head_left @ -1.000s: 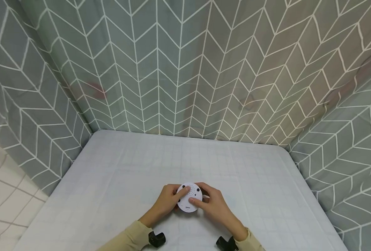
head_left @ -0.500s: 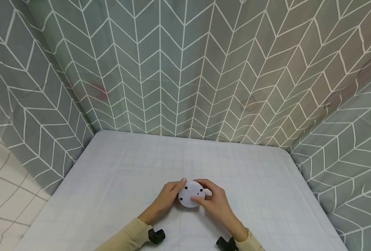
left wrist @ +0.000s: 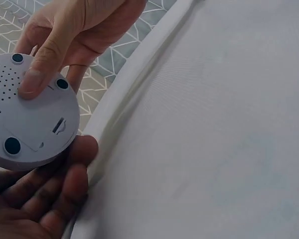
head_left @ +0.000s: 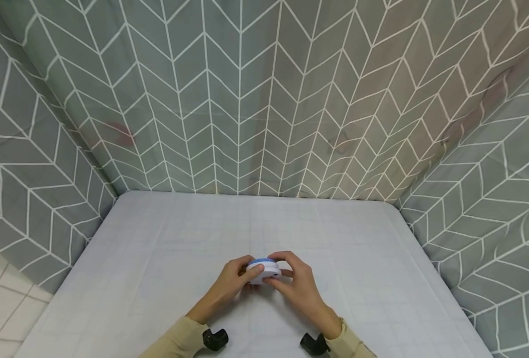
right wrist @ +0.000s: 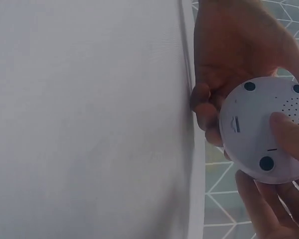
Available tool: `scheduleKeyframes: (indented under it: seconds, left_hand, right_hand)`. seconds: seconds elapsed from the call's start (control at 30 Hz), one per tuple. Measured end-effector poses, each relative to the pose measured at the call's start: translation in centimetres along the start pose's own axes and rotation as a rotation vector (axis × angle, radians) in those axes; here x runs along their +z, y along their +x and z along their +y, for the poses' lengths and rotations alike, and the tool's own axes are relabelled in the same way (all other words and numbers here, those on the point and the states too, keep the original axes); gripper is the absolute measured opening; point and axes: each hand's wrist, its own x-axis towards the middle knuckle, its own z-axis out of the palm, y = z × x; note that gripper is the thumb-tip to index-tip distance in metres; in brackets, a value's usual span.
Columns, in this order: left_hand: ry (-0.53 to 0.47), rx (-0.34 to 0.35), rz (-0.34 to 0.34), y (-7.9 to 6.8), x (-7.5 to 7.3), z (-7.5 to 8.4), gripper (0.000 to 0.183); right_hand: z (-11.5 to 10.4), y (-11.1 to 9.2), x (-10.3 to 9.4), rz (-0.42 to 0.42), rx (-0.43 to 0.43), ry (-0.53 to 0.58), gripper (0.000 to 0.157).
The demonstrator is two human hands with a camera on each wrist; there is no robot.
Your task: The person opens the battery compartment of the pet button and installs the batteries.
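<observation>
Both hands hold a round white device (head_left: 264,271) over the table. Its flat underside in the left wrist view has small speaker holes, dark round feet and a latched cover. A blue band shows along its far upper edge in the head view. My left hand (head_left: 229,281) grips the left side, thumb on the near face. My right hand (head_left: 301,284) grips the right side, fingers over the far edge and thumb beneath. In the right wrist view, a right thumb (right wrist: 291,137) presses the underside near the holes.
A white-covered table (head_left: 179,233) lies under the hands. Grey curtains (head_left: 246,99) with a white chevron pattern hang behind it and along both sides. Dark wrist cameras (head_left: 215,340) sit on the beige sleeves. Tiled floor (head_left: 4,298) shows at the left.
The device has been tipped from its underside facing up to nearly edge-on, bringing the blue band into view. The left thumb moved off the speaker holes, then onto the near side.
</observation>
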Motion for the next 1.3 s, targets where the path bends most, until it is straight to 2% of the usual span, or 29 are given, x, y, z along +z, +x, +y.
scheduleKeyframes:
  seconds: [0.1, 0.2, 0.3, 0.43, 0.6, 0.77, 1.1, 1.2, 1.3]
  left_hand:
    - [-0.005, 0.035, 0.028, 0.0, 0.0, 0.0, 0.032]
    - [0.008, 0.05, 0.068, 0.1, 0.0, -0.2, 0.03]
    - [0.011, 0.052, 0.098, 0.1, -0.1, -0.4, 0.031]
    - [0.031, 0.051, 0.121, 0.0, -0.2, -0.6, 0.036]
    - [0.09, 0.029, 0.134, -0.3, -0.2, -1.0, 0.038]
    - [0.09, 0.042, 0.108, -0.8, -0.4, -1.4, 0.045]
    - [0.166, 0.129, 0.058, -0.4, -1.1, -1.9, 0.079]
    - [0.186, 0.142, 0.049, -0.1, -1.2, -2.0, 0.085]
    - [0.213, 0.146, 0.044, 0.1, -1.3, -2.1, 0.089]
  right_hand:
    - [-0.1, 0.2, -0.1, -0.015, 0.022, -0.003, 0.051]
    - [-0.1, 0.2, -0.2, -0.04, 0.085, -0.004, 0.054]
    - [0.0, 0.0, -0.1, -0.058, 0.183, 0.011, 0.052]
    - [0.2, -0.3, 0.0, -0.066, 0.302, 0.024, 0.04]
    - [0.6, -0.7, 0.2, -0.075, 0.367, 0.022, 0.038]
    - [0.9, -1.1, 0.4, -0.084, 0.395, 0.066, 0.042]
    - [2.2, -1.0, -0.2, -0.195, 0.373, 0.304, 0.063]
    - [2.3, -0.8, -0.4, -0.209, 0.347, 0.279, 0.069]
    - [2.4, -0.6, -0.5, -0.2, 0.308, 0.184, 0.071]
